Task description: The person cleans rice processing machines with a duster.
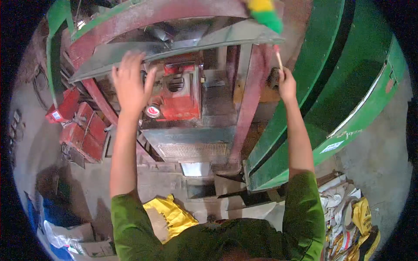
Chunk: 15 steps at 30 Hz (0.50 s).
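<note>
My right hand [287, 86] is closed round the thin handle of a duster [266, 16], raised at the upper right. Its yellow and green head is blurred and overlaps the far right end of a long grey-green metal sheet [191, 44]. My left hand [130, 83] is held up with its fingers spread, fingertips right at the lower edge of that sheet. Just beyond the left hand sits a red machine part [185, 98], with a round red-and-white cap [153, 110] close to my wrist.
A large green machine panel [324, 108] slants along the right. Red frame beams [250, 104] surround the machine. Red boxes [85, 132] stand at left. Below lie a yellow sack [174, 217] and a pile of sacks [344, 209]. A vented panel [193, 149] faces me.
</note>
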{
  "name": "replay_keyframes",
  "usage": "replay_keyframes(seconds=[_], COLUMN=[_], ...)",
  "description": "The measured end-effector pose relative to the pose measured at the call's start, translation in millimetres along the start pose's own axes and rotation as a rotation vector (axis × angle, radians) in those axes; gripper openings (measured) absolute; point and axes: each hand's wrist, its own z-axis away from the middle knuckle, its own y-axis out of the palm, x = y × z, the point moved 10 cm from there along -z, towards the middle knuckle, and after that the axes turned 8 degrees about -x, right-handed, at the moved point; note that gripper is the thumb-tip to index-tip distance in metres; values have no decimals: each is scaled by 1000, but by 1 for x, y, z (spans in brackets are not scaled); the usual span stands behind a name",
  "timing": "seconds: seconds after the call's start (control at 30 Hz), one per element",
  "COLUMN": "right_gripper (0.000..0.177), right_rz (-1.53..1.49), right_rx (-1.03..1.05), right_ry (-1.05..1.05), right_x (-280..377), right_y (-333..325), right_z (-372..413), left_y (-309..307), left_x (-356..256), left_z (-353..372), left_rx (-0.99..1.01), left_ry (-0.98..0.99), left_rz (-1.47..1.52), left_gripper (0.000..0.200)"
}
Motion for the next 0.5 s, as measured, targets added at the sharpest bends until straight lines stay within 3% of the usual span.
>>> replay_keyframes(seconds=[0.07, 0.2, 0.27, 0.3, 0.4, 0.47, 0.5], right_gripper=[27, 26, 25, 24, 23, 23, 24], right_rz=[47, 99, 0, -31, -79, 59, 21], right_rx=[-40, -129, -195, -114, -69, -84, -169], right_ry=[22, 252, 95, 64, 66, 323, 337], right_x=[-5, -43, -29, -23, -26, -73, -73], right_y=[3, 12, 27, 39, 43, 33, 25], right_z=[3, 16, 27, 37, 56, 57, 58], left_y=[29, 27, 29, 29, 29, 31, 29], left_x=[18, 25, 28, 29, 28, 30, 29], left_z=[7, 11, 15, 17, 20, 19, 18], left_rx=[55, -218, -283, -335, -372, -356, -348], left_ry=[0, -25, -51, -64, -70, -69, -81], left_rz=[-56, -13, -24, -9, 29, 41, 50], left_gripper=[38, 28, 27, 27, 29, 30, 30])
